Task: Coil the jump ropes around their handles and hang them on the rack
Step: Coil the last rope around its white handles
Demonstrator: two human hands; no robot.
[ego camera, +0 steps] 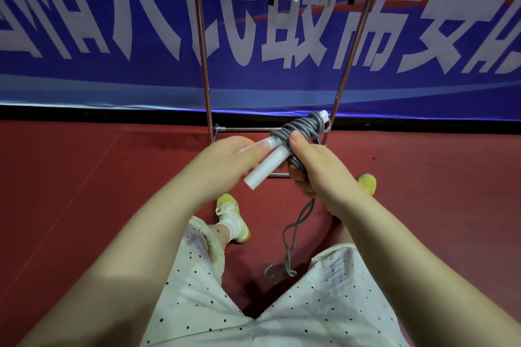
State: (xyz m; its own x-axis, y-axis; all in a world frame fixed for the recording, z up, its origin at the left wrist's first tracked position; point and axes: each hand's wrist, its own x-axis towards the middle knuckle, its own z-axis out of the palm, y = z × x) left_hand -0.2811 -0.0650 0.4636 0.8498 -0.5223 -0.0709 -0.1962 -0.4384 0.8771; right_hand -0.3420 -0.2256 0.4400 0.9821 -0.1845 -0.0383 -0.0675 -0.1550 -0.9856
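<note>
Mid-coil at frame centre: my right hand [315,169] grips the rope [298,128]; left hand [225,160] pinches the handles [265,166]. Next, I wind the dangling tail.

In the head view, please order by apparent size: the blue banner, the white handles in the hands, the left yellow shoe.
1. blue banner, by far
2. white handles
3. left yellow shoe
The last two look nearly alike, and the handles are nearer the camera, so that order is unsure.

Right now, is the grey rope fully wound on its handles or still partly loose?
Partly loose. Coils wrap the white handles, but a length of grey rope hangs below the right hand to the floor.
</note>
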